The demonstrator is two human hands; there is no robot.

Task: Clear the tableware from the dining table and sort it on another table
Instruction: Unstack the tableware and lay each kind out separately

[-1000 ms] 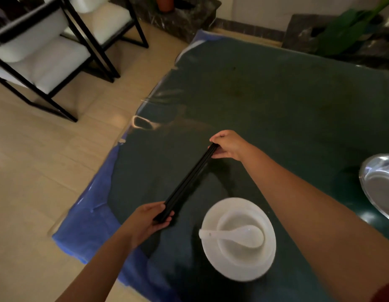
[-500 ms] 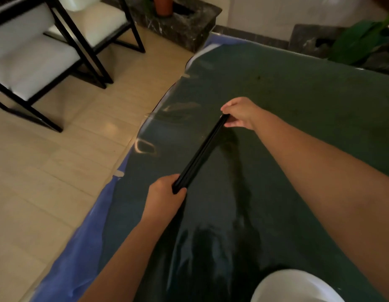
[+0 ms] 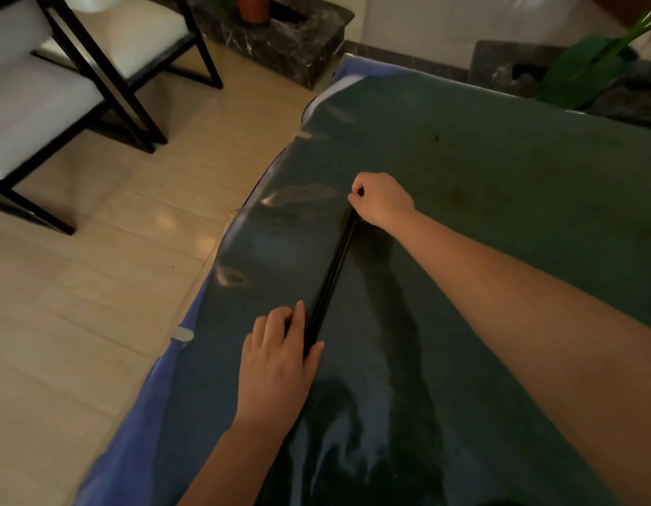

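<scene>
Chopsticks (image 3: 334, 272) now lowered flat onto the counter (image 3: 499, 184), near its left edge. Left hand (image 3: 276, 363) fingers loose alongside; right hand (image 3: 382, 200) fingers pinch far end. Placing step; next, let go cleanly.

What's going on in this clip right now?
A person is handling a bundle of black chopsticks on a dark green table with a glossy cover. The right hand grips the far end with curled fingers. The left hand rests at the near end, fingers fairly straight alongside the sticks and thumb on their other side. The chopsticks lie low against the tabletop, near its left edge; no other tableware is in view.
</scene>
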